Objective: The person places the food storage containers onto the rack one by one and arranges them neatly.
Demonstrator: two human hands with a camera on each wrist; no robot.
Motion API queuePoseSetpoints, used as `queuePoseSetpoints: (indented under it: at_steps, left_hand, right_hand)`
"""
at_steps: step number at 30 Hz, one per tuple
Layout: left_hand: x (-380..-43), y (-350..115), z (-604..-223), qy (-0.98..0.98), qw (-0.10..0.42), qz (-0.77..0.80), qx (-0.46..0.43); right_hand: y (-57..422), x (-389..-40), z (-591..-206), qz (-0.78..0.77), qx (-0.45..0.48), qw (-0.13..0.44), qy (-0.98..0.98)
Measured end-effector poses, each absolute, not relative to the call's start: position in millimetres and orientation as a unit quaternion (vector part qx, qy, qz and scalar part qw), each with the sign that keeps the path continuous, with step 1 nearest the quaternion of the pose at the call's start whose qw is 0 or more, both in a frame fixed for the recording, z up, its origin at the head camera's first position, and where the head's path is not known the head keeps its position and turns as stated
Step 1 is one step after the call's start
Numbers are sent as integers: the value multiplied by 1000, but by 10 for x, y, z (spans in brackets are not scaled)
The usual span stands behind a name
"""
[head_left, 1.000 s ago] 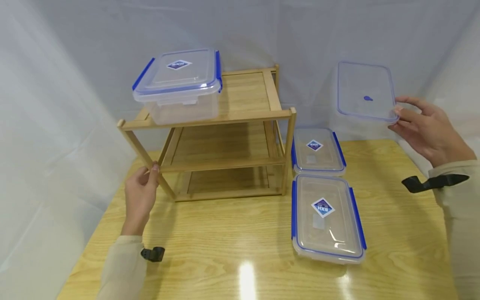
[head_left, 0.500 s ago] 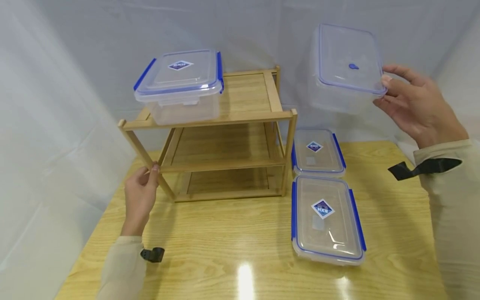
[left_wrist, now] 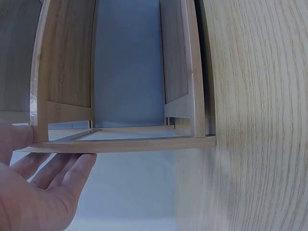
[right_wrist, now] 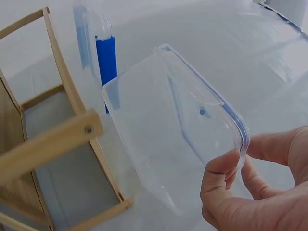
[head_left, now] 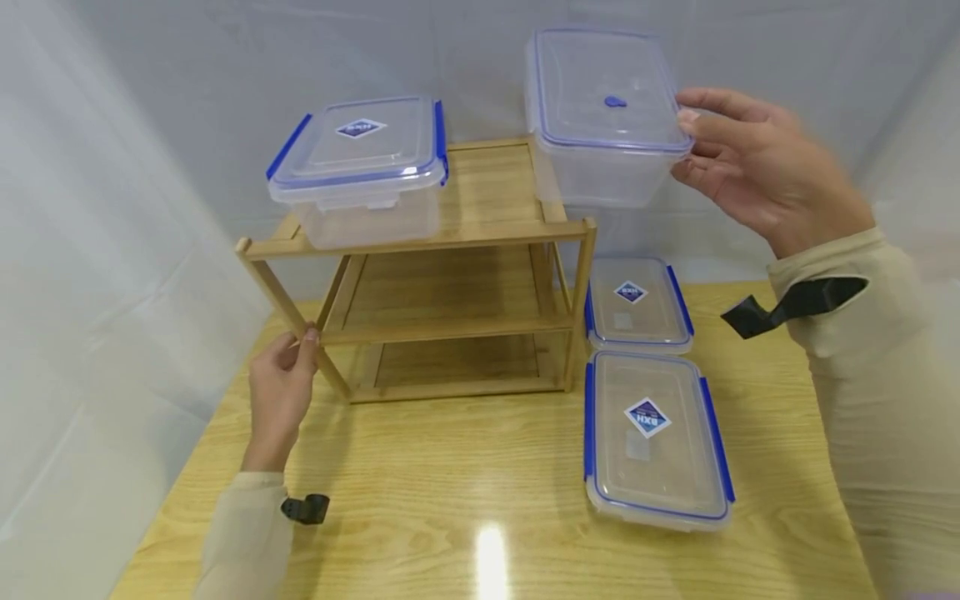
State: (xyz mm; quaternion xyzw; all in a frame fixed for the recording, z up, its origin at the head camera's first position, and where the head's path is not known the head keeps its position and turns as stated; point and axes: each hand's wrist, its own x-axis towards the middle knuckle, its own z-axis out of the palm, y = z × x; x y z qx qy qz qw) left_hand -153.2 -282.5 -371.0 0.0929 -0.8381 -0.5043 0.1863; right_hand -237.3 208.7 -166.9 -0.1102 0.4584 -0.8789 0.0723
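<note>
A clear plastic food container point(head_left: 600, 171) with a blue-sealed lid is up in the air, over the right end of the wooden shelf rack point(head_left: 420, 240). My right hand point(head_left: 772, 171) pinches its right-hand rim; the right wrist view shows thumb and fingers at the lid edge of the container point(right_wrist: 144, 130). At the rack's left front leg point(head_left: 279, 302) is my left hand point(head_left: 281, 392), thumb in front and fingers behind, gripping it near the middle shelf. A second lidded food container point(head_left: 367, 167), with blue clips, sits on the left of the top shelf.
Two flatter lidded containers lie right of the rack, a far one point(head_left: 637, 308) and a near one point(head_left: 652, 467). The wooden table point(head_left: 420, 500) runs in front. A pale cloth backdrop point(head_left: 480, 75) hangs behind.
My right hand has carried the held container leftward and upward, from the right of the table to above the rack's right end. The left hand and the other containers have stayed put.
</note>
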Motion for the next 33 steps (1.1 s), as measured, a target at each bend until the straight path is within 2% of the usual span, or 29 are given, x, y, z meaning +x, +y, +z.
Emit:
queuePoseSetpoints:
  at_steps: [14, 33]
  left_hand:
    - [-1529, -2803, -3697, -836, 187, -507, 92]
    - [-1544, -2804, -3703, -837, 187, -506, 89]
  right_hand:
    - [1612, -2437, -1603, -853, -83, 99, 506]
    - [1429, -2477, -1607, -850, -71, 115, 510]
